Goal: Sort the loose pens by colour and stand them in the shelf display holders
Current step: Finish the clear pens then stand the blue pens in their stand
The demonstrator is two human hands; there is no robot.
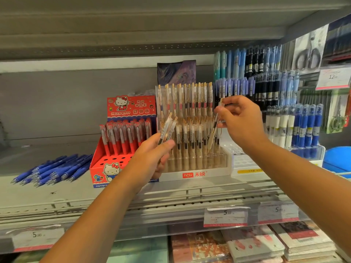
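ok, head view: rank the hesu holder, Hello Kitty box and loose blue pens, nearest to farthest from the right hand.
1. hesu holder: centre, just left of and below the right hand.
2. Hello Kitty box: left of that holder.
3. loose blue pens: far left, lying flat.

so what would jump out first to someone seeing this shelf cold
Probably the red Hello Kitty pen box, centre-left. Beside it, the right hand pinches one cream pen over the white hesu holder while the left hand grips a few more pens. Loose blue pens lie on the shelf at far left.
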